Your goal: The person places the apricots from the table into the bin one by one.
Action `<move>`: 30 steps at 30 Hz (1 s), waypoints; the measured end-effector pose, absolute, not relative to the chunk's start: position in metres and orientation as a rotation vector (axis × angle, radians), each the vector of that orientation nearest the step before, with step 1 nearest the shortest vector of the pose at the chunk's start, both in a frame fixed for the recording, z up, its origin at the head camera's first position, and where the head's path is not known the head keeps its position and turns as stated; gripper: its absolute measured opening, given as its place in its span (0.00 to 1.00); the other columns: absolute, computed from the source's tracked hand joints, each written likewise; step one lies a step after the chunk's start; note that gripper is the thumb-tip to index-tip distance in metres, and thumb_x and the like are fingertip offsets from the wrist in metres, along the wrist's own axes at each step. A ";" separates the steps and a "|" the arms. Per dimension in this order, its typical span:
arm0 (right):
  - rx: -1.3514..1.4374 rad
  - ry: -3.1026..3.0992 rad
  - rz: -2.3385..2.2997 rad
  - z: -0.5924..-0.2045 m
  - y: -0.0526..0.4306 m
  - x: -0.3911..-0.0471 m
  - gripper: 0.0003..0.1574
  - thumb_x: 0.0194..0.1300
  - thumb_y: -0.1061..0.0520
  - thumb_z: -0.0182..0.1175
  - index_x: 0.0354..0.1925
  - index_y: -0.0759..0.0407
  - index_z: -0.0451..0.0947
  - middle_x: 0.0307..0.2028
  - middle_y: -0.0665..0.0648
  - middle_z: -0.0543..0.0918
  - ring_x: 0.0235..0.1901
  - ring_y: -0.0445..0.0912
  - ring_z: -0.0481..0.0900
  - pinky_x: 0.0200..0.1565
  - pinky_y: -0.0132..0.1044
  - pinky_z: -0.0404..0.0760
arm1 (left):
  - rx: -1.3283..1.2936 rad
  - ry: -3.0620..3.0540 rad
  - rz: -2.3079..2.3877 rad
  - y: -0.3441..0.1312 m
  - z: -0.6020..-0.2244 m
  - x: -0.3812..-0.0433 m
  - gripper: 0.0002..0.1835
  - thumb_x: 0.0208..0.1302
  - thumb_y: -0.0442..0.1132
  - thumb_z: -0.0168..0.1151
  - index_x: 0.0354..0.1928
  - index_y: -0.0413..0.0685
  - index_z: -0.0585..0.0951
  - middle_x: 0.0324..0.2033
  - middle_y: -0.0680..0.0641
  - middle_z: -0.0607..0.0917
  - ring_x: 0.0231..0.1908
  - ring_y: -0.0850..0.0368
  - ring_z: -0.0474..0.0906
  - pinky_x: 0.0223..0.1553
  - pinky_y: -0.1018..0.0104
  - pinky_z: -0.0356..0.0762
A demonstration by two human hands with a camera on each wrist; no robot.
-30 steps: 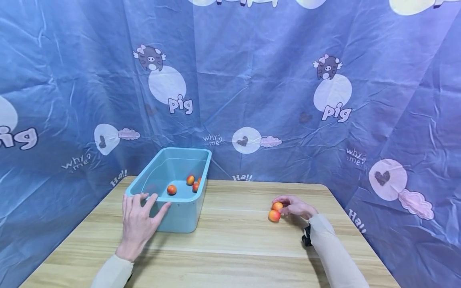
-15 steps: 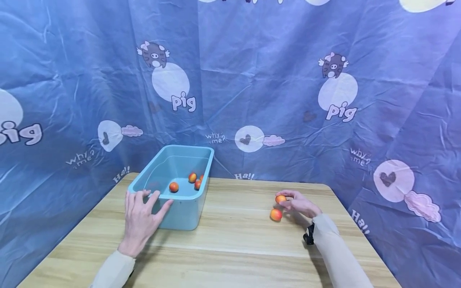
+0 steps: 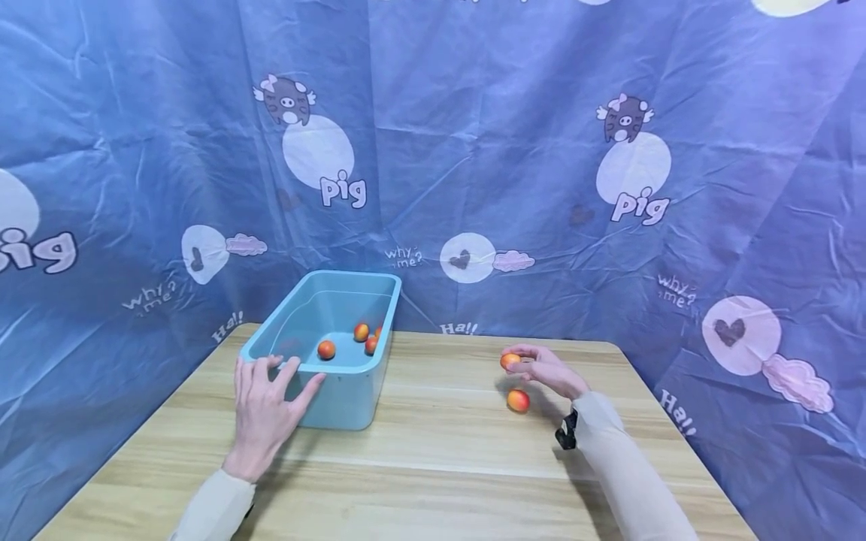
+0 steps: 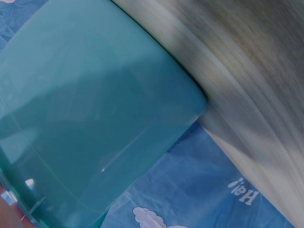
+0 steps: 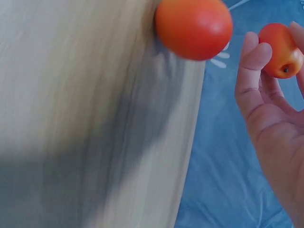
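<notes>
In the head view my right hand [image 3: 544, 372] pinches a small round orange-red fruit [image 3: 510, 361] between thumb and fingers, raised above the table. A dark stem dimple shows on this held fruit [image 5: 283, 57] in the right wrist view. A second fruit [image 3: 518, 400] of the same sort lies on the wood just nearer to me. On the left, a light-blue plastic bin [image 3: 338, 398] contains several such fruits, one of them [image 3: 326, 350] near its front. My left hand [image 3: 260, 413] grips the bin's front rim, with fingertips bent over it and the thumb along the outside.
A pale wood-grain table [image 3: 440, 451] carries everything. Behind it and at both sides hangs a blue printed cloth [image 3: 419, 165], close to the bin's far end. The bin's right wall [image 3: 383, 338] stands between the fruits inside and the right hand.
My right hand has lifted one fruit away from the other on the table, then shifted it slightly left. The left hand stays at the bin's rim. The head view has tilted a little.
</notes>
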State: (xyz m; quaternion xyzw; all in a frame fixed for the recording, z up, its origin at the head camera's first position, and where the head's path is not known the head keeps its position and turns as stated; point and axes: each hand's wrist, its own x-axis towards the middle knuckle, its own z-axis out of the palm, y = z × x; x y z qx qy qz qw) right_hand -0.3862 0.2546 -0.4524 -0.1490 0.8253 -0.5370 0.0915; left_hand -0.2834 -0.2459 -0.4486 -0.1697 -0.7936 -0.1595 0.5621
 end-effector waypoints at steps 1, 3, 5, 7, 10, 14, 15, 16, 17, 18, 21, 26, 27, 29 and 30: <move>-0.449 2.461 -1.590 -0.452 0.252 -0.386 0.31 0.66 0.55 0.63 0.63 0.65 0.70 0.57 0.61 0.79 0.47 0.47 0.79 0.49 0.45 0.79 | -0.401 -1.867 -0.376 -0.246 -0.449 -0.283 0.32 0.60 0.66 0.60 0.42 0.40 0.83 0.39 0.30 0.77 0.44 0.32 0.71 0.61 0.25 0.55; -0.474 2.466 -1.594 -0.451 0.247 -0.387 0.30 0.66 0.55 0.63 0.62 0.65 0.71 0.57 0.61 0.79 0.48 0.49 0.79 0.48 0.46 0.80 | -0.399 -1.856 -0.385 -0.247 -0.450 -0.282 0.33 0.61 0.67 0.59 0.42 0.40 0.83 0.38 0.30 0.77 0.43 0.33 0.71 0.61 0.26 0.56; -0.485 2.441 -1.615 -0.451 0.241 -0.389 0.29 0.65 0.55 0.64 0.61 0.64 0.72 0.56 0.59 0.80 0.48 0.50 0.79 0.47 0.45 0.80 | -0.388 -1.837 -0.395 -0.247 -0.452 -0.281 0.35 0.62 0.69 0.56 0.41 0.40 0.83 0.37 0.31 0.77 0.43 0.33 0.71 0.61 0.27 0.56; -0.497 2.418 -1.626 -0.452 0.234 -0.390 0.28 0.65 0.55 0.64 0.61 0.63 0.72 0.55 0.58 0.81 0.47 0.50 0.80 0.47 0.45 0.81 | -0.379 -1.816 -0.407 -0.248 -0.453 -0.279 0.35 0.62 0.70 0.54 0.40 0.40 0.83 0.37 0.31 0.77 0.42 0.32 0.70 0.60 0.27 0.57; -0.494 2.402 -1.631 -0.454 0.225 -0.393 0.29 0.64 0.55 0.65 0.60 0.62 0.73 0.53 0.56 0.82 0.48 0.49 0.82 0.50 0.48 0.80 | -0.372 -1.807 -0.412 -0.248 -0.455 -0.279 0.35 0.61 0.70 0.55 0.40 0.41 0.83 0.36 0.31 0.77 0.41 0.32 0.70 0.59 0.26 0.57; -0.522 2.403 -1.638 -0.452 0.215 -0.395 0.29 0.65 0.54 0.64 0.61 0.63 0.72 0.51 0.55 0.84 0.49 0.50 0.83 0.53 0.55 0.78 | -0.391 -1.807 -0.416 -0.247 -0.453 -0.281 0.32 0.59 0.67 0.59 0.40 0.41 0.83 0.37 0.31 0.77 0.41 0.32 0.70 0.58 0.27 0.57; -0.536 2.399 -1.643 -0.451 0.213 -0.395 0.29 0.66 0.54 0.63 0.61 0.63 0.71 0.51 0.55 0.84 0.49 0.50 0.83 0.54 0.56 0.77 | -0.396 -1.801 -0.418 -0.246 -0.453 -0.282 0.32 0.59 0.66 0.60 0.40 0.41 0.83 0.36 0.31 0.77 0.41 0.33 0.70 0.57 0.27 0.57; -0.558 2.392 -1.649 -0.450 0.210 -0.395 0.28 0.66 0.54 0.63 0.61 0.63 0.71 0.51 0.56 0.84 0.49 0.51 0.83 0.55 0.58 0.76 | -0.401 -1.796 -0.421 -0.246 -0.452 -0.283 0.32 0.59 0.66 0.60 0.40 0.41 0.83 0.36 0.31 0.77 0.41 0.33 0.70 0.58 0.27 0.57; -0.579 2.392 -1.651 -0.449 0.208 -0.395 0.28 0.67 0.54 0.62 0.61 0.63 0.71 0.50 0.56 0.84 0.49 0.51 0.83 0.54 0.58 0.76 | -0.404 -1.790 -0.423 -0.246 -0.451 -0.284 0.32 0.59 0.66 0.61 0.40 0.41 0.83 0.36 0.31 0.77 0.41 0.32 0.70 0.58 0.27 0.57; -0.589 2.389 -1.660 -0.448 0.205 -0.394 0.28 0.67 0.54 0.62 0.61 0.63 0.71 0.50 0.56 0.84 0.49 0.51 0.83 0.54 0.58 0.76 | -0.407 -1.785 -0.424 -0.246 -0.450 -0.285 0.32 0.59 0.66 0.61 0.40 0.41 0.83 0.36 0.31 0.77 0.41 0.32 0.70 0.58 0.27 0.57; -0.605 2.381 -1.691 -0.447 0.198 -0.394 0.24 0.68 0.54 0.60 0.60 0.61 0.72 0.47 0.55 0.86 0.47 0.50 0.84 0.53 0.56 0.78 | -0.409 -1.790 -0.422 -0.245 -0.449 -0.287 0.33 0.60 0.67 0.60 0.40 0.40 0.83 0.37 0.31 0.77 0.41 0.31 0.70 0.58 0.27 0.57; -0.611 2.354 -1.762 -0.448 0.183 -0.396 0.22 0.69 0.56 0.59 0.59 0.61 0.73 0.45 0.53 0.86 0.47 0.54 0.84 0.52 0.55 0.79 | -0.394 -1.806 -0.414 -0.246 -0.448 -0.287 0.34 0.60 0.68 0.58 0.40 0.39 0.83 0.37 0.31 0.77 0.42 0.30 0.69 0.59 0.26 0.57; -0.612 2.343 -1.780 -0.449 0.180 -0.396 0.21 0.69 0.55 0.59 0.58 0.60 0.74 0.46 0.54 0.85 0.49 0.58 0.83 0.51 0.54 0.80 | -0.395 -1.805 -0.413 -0.246 -0.448 -0.287 0.34 0.60 0.68 0.58 0.40 0.39 0.83 0.37 0.31 0.77 0.42 0.30 0.69 0.59 0.26 0.57; -0.627 2.336 -1.802 -0.449 0.175 -0.396 0.22 0.69 0.55 0.60 0.59 0.60 0.74 0.47 0.57 0.84 0.51 0.63 0.80 0.52 0.55 0.79 | -0.395 -1.814 -0.408 -0.246 -0.448 -0.286 0.34 0.60 0.68 0.58 0.40 0.39 0.83 0.37 0.31 0.77 0.42 0.31 0.70 0.59 0.25 0.56; -0.632 2.333 -1.813 -0.449 0.173 -0.397 0.22 0.69 0.55 0.60 0.58 0.60 0.75 0.48 0.57 0.84 0.51 0.65 0.79 0.51 0.52 0.80 | -0.394 -1.821 -0.403 -0.246 -0.448 -0.285 0.34 0.60 0.68 0.59 0.40 0.39 0.83 0.37 0.31 0.77 0.43 0.31 0.70 0.59 0.25 0.56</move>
